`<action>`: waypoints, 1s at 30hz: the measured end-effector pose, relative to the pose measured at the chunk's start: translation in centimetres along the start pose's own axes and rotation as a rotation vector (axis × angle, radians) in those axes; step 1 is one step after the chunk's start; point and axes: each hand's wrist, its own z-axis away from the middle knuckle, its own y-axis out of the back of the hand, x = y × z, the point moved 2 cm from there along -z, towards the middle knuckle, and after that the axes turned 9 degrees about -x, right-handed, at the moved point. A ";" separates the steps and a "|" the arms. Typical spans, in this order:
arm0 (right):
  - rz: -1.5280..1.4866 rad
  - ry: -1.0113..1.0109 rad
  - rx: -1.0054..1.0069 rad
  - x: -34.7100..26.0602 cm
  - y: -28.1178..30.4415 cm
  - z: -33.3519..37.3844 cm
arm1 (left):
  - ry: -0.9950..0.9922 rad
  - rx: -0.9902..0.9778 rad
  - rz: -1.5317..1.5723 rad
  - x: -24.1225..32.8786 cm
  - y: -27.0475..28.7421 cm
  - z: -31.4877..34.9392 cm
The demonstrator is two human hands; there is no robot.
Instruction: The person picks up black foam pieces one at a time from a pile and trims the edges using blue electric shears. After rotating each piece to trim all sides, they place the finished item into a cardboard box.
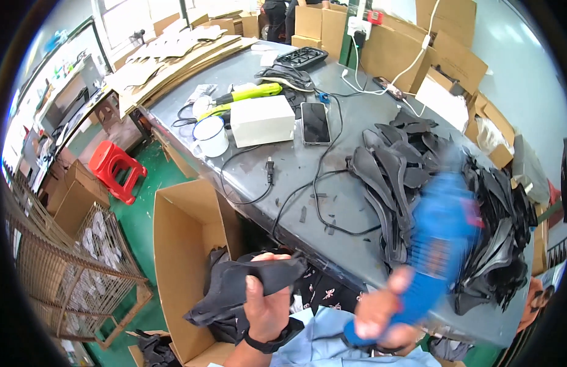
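Observation:
My left hand is closed on a curved black moulded piece, thumb in front and fingers behind it, held over the opening of a cardboard box. My right hand grips the lower end of a blue power tool, its narrower end pointing up and away over the table. The tool is smeared by motion, so its exact kind cannot be made out. More black pieces lie in the box. A large heap of similar long, curved black pieces covers the right side of the table, partly behind the tool.
On the grey table are a white box, an enamel mug, a phone, a yellow-green tool and loose black cables. The cardboard box stands against its near edge. Left are a red stool and wire cage.

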 end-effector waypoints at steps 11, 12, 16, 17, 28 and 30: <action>-0.127 0.225 -0.385 -3.8 -5.4 -0.6 | -0.104 0.169 -0.078 2.1 1.2 -0.1; -0.132 0.220 -0.388 -3.9 -5.1 -0.6 | -0.109 0.174 -0.078 2.2 1.3 0.1; -0.125 0.219 -0.446 -3.6 -5.5 -0.8 | -0.120 0.196 -0.121 2.4 1.6 0.5; -0.115 0.252 -0.402 -3.4 -5.8 -0.7 | -0.126 0.191 -0.123 2.4 1.7 0.6; -0.068 0.199 -0.455 -3.2 -5.6 -0.4 | -0.124 0.184 -0.149 2.4 2.3 0.8; -0.029 0.236 -0.391 -3.1 -5.8 -0.4 | -0.128 0.174 -0.151 2.5 2.2 0.7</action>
